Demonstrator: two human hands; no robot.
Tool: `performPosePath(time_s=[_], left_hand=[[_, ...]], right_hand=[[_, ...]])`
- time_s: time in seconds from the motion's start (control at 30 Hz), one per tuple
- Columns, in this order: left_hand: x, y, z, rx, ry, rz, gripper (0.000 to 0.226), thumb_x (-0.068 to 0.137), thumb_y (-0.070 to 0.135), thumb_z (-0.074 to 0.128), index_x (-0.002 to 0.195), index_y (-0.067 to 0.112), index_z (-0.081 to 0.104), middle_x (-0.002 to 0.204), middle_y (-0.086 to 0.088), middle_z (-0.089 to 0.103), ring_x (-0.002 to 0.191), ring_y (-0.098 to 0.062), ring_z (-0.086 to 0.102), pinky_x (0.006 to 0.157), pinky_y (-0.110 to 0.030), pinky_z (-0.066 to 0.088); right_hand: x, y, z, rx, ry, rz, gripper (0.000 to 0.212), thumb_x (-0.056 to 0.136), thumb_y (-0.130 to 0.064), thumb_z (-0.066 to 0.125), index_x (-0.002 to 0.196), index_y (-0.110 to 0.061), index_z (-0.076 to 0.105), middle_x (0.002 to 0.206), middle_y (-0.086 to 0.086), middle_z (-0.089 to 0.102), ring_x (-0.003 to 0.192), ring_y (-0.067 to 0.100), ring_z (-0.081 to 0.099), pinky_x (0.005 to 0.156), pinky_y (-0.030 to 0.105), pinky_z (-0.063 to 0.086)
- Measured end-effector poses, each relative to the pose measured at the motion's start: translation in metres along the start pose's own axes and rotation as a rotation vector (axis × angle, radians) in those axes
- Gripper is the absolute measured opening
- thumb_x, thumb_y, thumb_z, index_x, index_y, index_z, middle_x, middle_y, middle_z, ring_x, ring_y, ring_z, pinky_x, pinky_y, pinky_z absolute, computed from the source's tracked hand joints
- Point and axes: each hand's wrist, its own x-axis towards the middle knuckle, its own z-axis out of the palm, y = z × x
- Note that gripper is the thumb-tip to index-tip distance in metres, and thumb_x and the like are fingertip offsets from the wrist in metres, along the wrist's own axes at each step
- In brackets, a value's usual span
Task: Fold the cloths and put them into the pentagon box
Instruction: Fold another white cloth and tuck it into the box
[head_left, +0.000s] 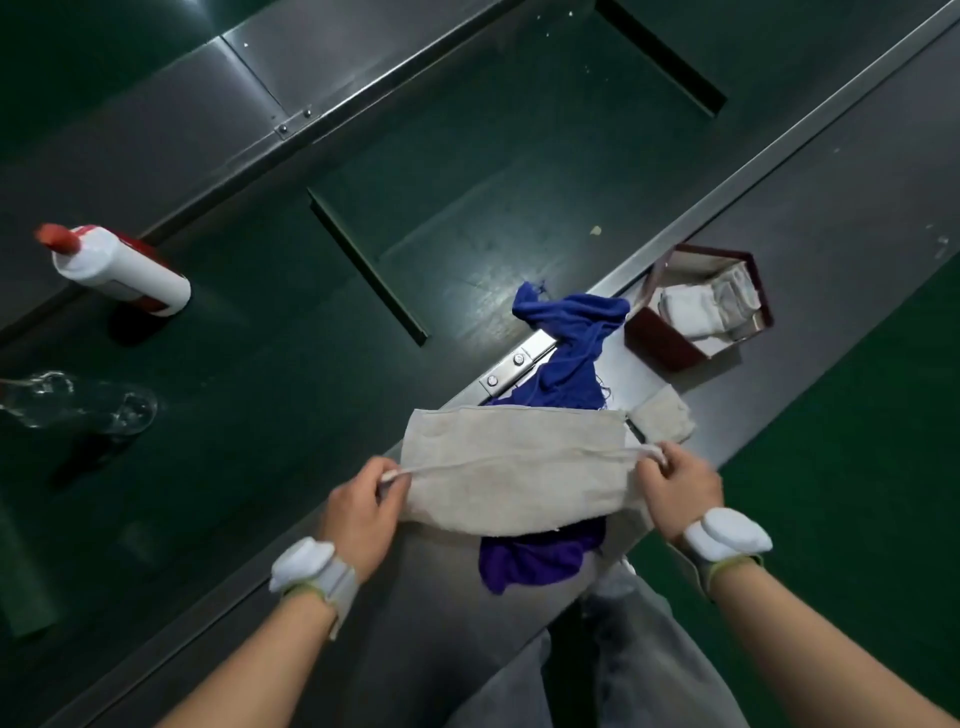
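Both forearms enter from the bottom edge, a white wrist band on each. Left hand (363, 512) is pinched closed on the left end of the beige cloth (514, 478); right hand (675, 488) is pinched closed on the right end, so the cloth is stretched taut between them, its long axis running left to right, a folded edge along the line joining the two hands. It hangs just above the metal counter (831, 218) edge, in front of the body. A blue cloth (566, 353) lies crumpled under and beyond it, one part showing below the beige one, the rest trailing away toward the box. A small folded beige piece (665, 418) lies just beyond the right hand. Pentagon box (670, 343) sits further out, up and to the right, clearly nearer the right hand than the left; white folded cloth (701, 306) already lies inside. Likely next: another fold across the long axis, then carry it right and forward to the box. Far left: a white bottle with red cap (122, 270) and a clear glass item (78, 402), well apart from everything.
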Motion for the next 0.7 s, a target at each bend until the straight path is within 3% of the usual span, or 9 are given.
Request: performPosePath(time_s=[0.13,0.2,0.23,0.3,0.37,0.47,0.53,0.63,0.7], left_hand=[[0.055,0.004,0.022,-0.032,0.072,-0.038,0.008,0.085,0.035,0.060,0.085,0.027,0.059,0.070,0.004,0.063,0.069,-0.024,0.060,0.060,-0.028,0.043],[0.072,0.006,0.034,-0.070,0.076,-0.095,0.012,0.087,0.035,0.057,0.096,0.028,0.061,0.080,0.006,0.064,0.076,-0.020,0.060,0.067,-0.025,0.040],[0.076,0.006,0.038,-0.100,0.084,-0.158,0.022,0.088,0.037,0.056,0.107,0.026,0.059,0.087,0.005,0.065,0.080,-0.019,0.059,0.071,-0.025,0.039],[0.072,0.003,0.047,-0.095,0.137,-0.344,0.037,0.087,0.045,0.054,0.115,0.021,0.053,0.097,0.002,0.068,0.088,-0.024,0.060,0.074,-0.028,0.040],[0.053,-0.003,0.050,-0.020,0.147,-0.488,0.038,0.084,0.051,0.055,0.100,0.016,0.057,0.093,-0.006,0.070,0.089,-0.031,0.062,0.071,-0.031,0.040],[0.022,-0.006,0.059,0.170,-0.111,-0.612,0.053,0.084,0.058,0.048,0.069,0.010,0.066,0.085,-0.015,0.071,0.084,-0.035,0.064,0.068,-0.032,0.042],[0.009,-0.002,0.067,-0.042,-0.215,-0.794,0.057,0.084,0.059,0.050,0.066,0.008,0.067,0.081,-0.017,0.070,0.077,-0.033,0.065,0.069,-0.032,0.048],[0.001,0.005,0.078,-0.800,-0.108,-1.157,0.034,0.082,0.043,0.066,0.089,0.010,0.063,0.083,-0.010,0.067,0.071,-0.022,0.063,0.056,-0.026,0.047],[0.003,0.011,0.082,-1.082,-0.072,-1.263,0.027,0.084,0.033,0.067,0.104,0.016,0.058,0.099,-0.004,0.064,0.090,-0.019,0.062,0.075,-0.027,0.045]], right_hand=[[0.043,-0.003,0.014,-0.032,0.007,0.017,0.020,0.083,-0.030,0.050,0.071,-0.016,0.056,0.067,0.003,0.059,0.066,0.029,0.055,0.060,0.029,0.036],[0.054,0.000,0.022,-0.010,0.002,0.024,0.022,0.084,-0.036,0.055,0.095,-0.019,0.062,0.083,0.000,0.063,0.079,0.026,0.059,0.071,0.032,0.046],[0.057,0.001,0.025,-0.004,-0.011,0.052,0.036,0.084,-0.041,0.058,0.111,-0.017,0.060,0.094,0.003,0.064,0.088,0.026,0.060,0.080,0.035,0.049],[0.055,0.012,0.028,-0.062,-0.032,0.162,0.050,0.082,-0.049,0.059,0.118,-0.013,0.055,0.109,0.009,0.066,0.095,0.029,0.061,0.083,0.037,0.048],[0.045,0.024,0.032,-0.128,-0.069,0.261,0.052,0.082,-0.052,0.055,0.114,-0.011,0.053,0.110,0.013,0.066,0.088,0.031,0.057,0.076,0.035,0.043],[0.029,0.044,0.039,-0.121,-0.129,0.367,0.063,0.081,-0.055,0.057,0.121,-0.007,0.048,0.121,0.017,0.061,0.103,0.036,0.059,0.084,0.038,0.045],[0.024,0.052,0.044,-0.056,-0.158,0.432,0.070,0.077,-0.054,0.065,0.125,-0.007,0.045,0.127,0.016,0.058,0.110,0.037,0.058,0.090,0.039,0.045],[0.025,0.054,0.053,0.059,-0.171,0.536,0.071,0.071,-0.046,0.075,0.122,-0.009,0.044,0.120,0.016,0.058,0.099,0.034,0.058,0.085,0.036,0.044],[0.027,0.055,0.059,0.107,-0.186,0.604,0.066,0.070,-0.040,0.078,0.118,-0.010,0.043,0.112,0.014,0.056,0.088,0.030,0.054,0.080,0.035,0.042]])
